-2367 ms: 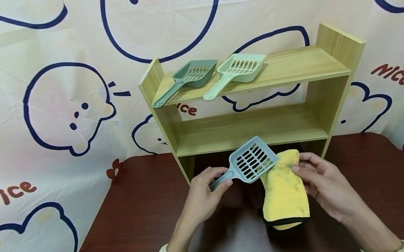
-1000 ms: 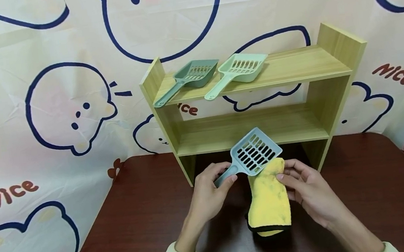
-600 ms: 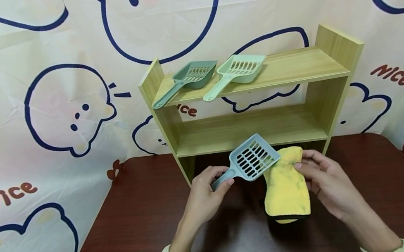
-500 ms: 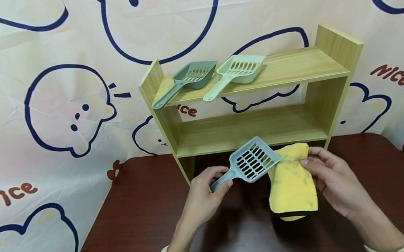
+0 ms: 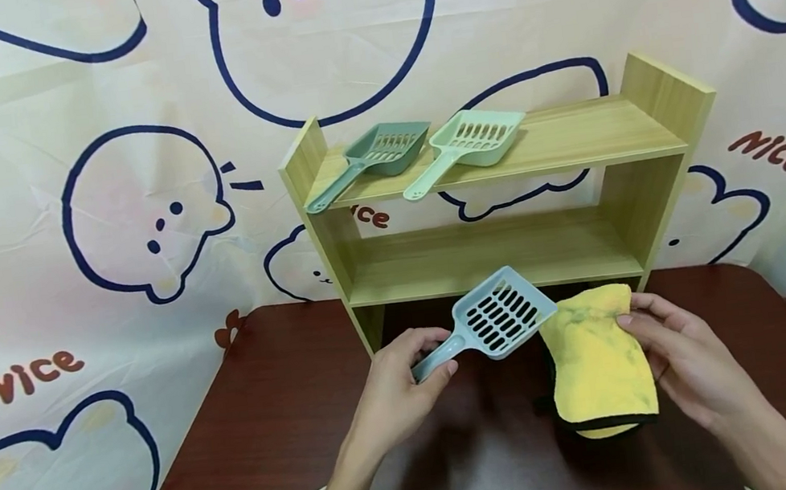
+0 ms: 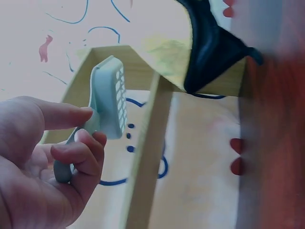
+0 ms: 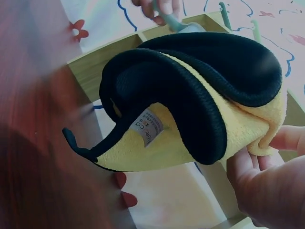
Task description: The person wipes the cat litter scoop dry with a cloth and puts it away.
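Note:
My left hand [image 5: 395, 394] grips the handle of a light blue litter scoop [image 5: 467, 332], its slotted pan raised and pointing up to the right. In the left wrist view the scoop [image 6: 106, 102] is seen from the side, thumb and fingers around its handle. A yellow cloth [image 5: 599, 367] with black edging hangs from my right hand [image 5: 694, 368], pinched near its upper right corner. The scoop's far corner overlaps the cloth's left edge; whether they touch I cannot tell. The right wrist view shows the cloth's [image 7: 186, 109] dark folded underside and a white label [image 7: 147, 126].
Behind the hands stands a wooden shelf [image 5: 496, 253]. A dark green scoop [image 5: 398, 159] and a mint green scoop [image 5: 488, 155] lie on its top board, handles past the front edge. Below is a dark red-brown table [image 5: 242, 456]; a printed cloth backdrop [image 5: 156, 337] hangs behind.
My right hand has carried the yellow cloth rightward; a second ago it covered the scoop's lower right edge. The scoop stays nearly in place in my left hand. The head view has shifted slightly.

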`<state>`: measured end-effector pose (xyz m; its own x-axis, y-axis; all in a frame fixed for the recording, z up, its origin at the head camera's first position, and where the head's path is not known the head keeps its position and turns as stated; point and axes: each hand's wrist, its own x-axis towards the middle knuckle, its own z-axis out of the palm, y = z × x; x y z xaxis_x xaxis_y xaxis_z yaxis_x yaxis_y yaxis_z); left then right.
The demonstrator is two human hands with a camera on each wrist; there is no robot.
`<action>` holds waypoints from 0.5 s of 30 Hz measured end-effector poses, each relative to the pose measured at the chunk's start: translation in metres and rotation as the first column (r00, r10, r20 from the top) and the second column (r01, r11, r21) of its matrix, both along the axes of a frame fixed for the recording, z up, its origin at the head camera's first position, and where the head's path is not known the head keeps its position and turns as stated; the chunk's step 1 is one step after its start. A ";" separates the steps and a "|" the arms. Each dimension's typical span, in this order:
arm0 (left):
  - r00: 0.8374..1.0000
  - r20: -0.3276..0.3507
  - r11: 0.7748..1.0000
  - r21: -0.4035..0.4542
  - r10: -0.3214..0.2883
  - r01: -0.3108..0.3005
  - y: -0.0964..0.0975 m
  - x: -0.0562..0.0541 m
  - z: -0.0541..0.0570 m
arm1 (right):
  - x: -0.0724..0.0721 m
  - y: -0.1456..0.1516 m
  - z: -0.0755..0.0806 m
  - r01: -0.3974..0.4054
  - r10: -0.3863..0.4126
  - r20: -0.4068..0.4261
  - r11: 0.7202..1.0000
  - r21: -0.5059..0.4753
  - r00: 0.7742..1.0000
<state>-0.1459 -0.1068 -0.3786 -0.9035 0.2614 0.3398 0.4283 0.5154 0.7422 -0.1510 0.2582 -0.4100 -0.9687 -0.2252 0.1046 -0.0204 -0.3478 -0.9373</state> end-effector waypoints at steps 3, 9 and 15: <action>1.000 -0.006 1.000 0.010 -0.003 0.003 0.000 0.005 0.008 | 0.001 0.004 -0.004 -0.024 0.024 0.018 1.000 -0.007 1.000; 0.999 -0.022 0.999 0.017 -0.028 0.029 0.004 0.012 0.028 | 0.005 0.006 -0.013 -0.066 0.067 0.068 0.998 -0.015 0.995; 0.997 -0.067 0.999 0.004 -0.046 0.046 0.010 0.015 0.050 | 0.008 0.003 -0.021 -0.108 0.111 0.098 0.993 -0.036 0.989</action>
